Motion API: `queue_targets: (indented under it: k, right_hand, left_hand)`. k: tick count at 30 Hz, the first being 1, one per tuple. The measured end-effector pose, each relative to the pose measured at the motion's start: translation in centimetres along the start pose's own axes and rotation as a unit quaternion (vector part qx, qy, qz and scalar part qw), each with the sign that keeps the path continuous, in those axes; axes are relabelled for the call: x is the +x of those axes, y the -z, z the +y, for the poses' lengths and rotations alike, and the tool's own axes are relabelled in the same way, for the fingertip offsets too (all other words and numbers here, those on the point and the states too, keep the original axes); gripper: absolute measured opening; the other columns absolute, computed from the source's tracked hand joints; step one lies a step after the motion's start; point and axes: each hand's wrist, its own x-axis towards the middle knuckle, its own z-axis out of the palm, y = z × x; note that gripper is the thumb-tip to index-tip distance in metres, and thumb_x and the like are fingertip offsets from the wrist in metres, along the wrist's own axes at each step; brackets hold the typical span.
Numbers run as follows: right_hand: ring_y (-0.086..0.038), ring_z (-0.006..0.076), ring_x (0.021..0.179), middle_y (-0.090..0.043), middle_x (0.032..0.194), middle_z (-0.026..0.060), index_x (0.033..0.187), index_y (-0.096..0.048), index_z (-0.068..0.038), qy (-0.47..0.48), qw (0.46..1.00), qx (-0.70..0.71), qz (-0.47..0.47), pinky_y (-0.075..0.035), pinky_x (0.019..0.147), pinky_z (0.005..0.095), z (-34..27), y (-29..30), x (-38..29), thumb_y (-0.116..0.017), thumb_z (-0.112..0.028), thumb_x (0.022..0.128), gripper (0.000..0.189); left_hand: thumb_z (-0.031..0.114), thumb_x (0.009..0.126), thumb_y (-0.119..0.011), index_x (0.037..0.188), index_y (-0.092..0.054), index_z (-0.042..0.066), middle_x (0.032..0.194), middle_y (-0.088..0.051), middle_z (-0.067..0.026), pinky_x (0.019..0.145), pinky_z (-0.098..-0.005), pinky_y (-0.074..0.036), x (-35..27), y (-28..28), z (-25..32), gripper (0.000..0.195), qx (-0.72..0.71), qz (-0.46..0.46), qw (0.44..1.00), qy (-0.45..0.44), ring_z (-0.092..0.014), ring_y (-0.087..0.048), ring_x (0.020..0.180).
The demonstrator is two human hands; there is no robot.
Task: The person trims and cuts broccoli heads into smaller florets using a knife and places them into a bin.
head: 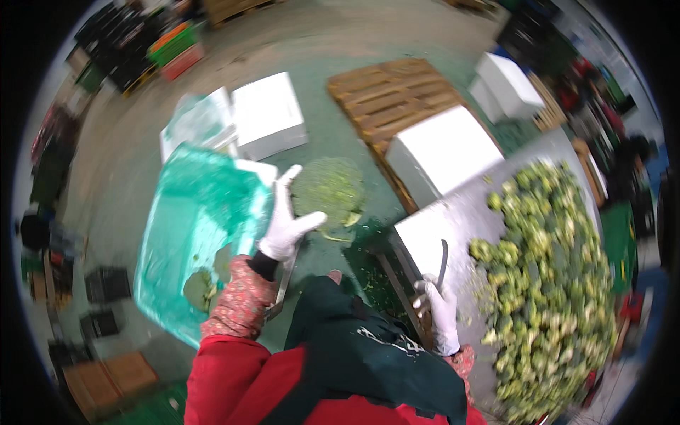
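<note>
My left hand (287,223), in a white glove, holds a large broccoli head (329,194) at its left side. The thumb lies over its lower edge, and the fingers behind it are hidden. My right hand (440,313), also in a white glove, is closed around a small knife (443,260) with a dark, slightly curved shape pointing up, over the near edge of a metal table (467,212). A large heap of cut broccoli florets (547,297) covers the table's right part. Left of my left hand stands a container lined with green plastic (175,212), with broccoli heads (200,289) inside.
A white foam box (446,151) stands beyond the table, by a wooden pallet (393,95). Another white box (270,114) is beyond the lined container. Black crates (108,284) and a cardboard box (111,380) lie at the left. Scraps litter the green floor beneath the table.
</note>
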Motion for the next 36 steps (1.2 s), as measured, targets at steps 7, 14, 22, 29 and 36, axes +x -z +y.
queue_targets:
  k: [7, 14, 22, 29, 36]
  right_hand:
    - [-0.061, 0.0118, 0.06, -0.066, 0.094, 0.0115, 0.123, -0.051, 0.003, 0.025, 0.978, 0.123, 0.165, -0.045, 0.043, 0.0203, 2.7, 11.1, -5.9, -0.053, -0.013, 0.097, 0.031]
    - [-0.059, 0.0101, 0.056, -0.065, 0.094, 0.0102, 0.124, -0.051, 0.004, 0.002, 0.963, 0.166, 0.214, -0.043, 0.042, 0.0197, 8.7, 16.4, -8.3, -0.052, -0.018, 0.097, 0.034]
    - [-0.051, 0.0041, 0.049, -0.059, 0.082, 0.0005, 0.141, -0.038, 0.0, 0.068, 0.974, 0.128, 0.174, -0.039, 0.039, 0.0195, 6.0, 18.0, -4.7, -0.054, -0.017, 0.097, 0.05]
    - [-0.054, 0.0074, 0.049, -0.064, 0.101, 0.0071, 0.141, -0.04, -0.005, 0.069, 0.968, 0.119, 0.209, -0.042, 0.038, 0.021, 3.7, 18.7, -1.4, -0.052, -0.022, 0.099, 0.047]
    - [-0.059, 0.0115, 0.051, -0.059, 0.095, 0.0047, 0.138, -0.041, -0.009, 0.051, 0.977, 0.144, 0.15, -0.044, 0.036, 0.0228, 1.7, 18.5, 1.1, -0.06, -0.028, 0.095, 0.051]
  left_hand:
    - [0.03, 0.059, -0.084, 0.145, -0.027, 0.004, 0.138, -0.038, -0.0199, 0.109, -0.0457, -0.029, -1.2, -24.6, -8.7, 0.106, 0.249, -0.187, 0.92, -0.237, -0.036, -0.036, 0.128]
    - [0.035, 0.058, -0.086, 0.15, -0.02, 0.006, 0.144, -0.029, -0.0234, 0.111, -0.0477, -0.025, -7.1, -31.9, -12.0, 0.117, 0.408, -0.311, 0.814, -0.272, -0.041, -0.031, 0.129]
    - [0.01, 0.085, -0.069, 0.145, -0.031, 0.005, 0.136, -0.045, -0.0108, 0.096, -0.0341, -0.044, -7.4, -28.7, -12.2, 0.071, 0.027, -0.233, 0.96, 0.153, -0.02, -0.053, 0.115]
    - [0.008, 0.087, -0.065, 0.141, -0.039, 0.0, 0.132, -0.052, -0.0077, 0.098, -0.0305, -0.043, -6.5, -28.3, -12.6, 0.06, -0.051, -0.24, 0.935, 0.255, -0.015, -0.054, 0.115]
    - [0.054, 0.095, -0.046, 0.145, -0.019, 0.017, 0.131, -0.048, -0.0168, 0.065, -0.0397, -0.061, -4.1, -29.3, -13.2, 0.068, -0.007, -0.342, 0.842, 0.418, -0.032, -0.066, 0.095]
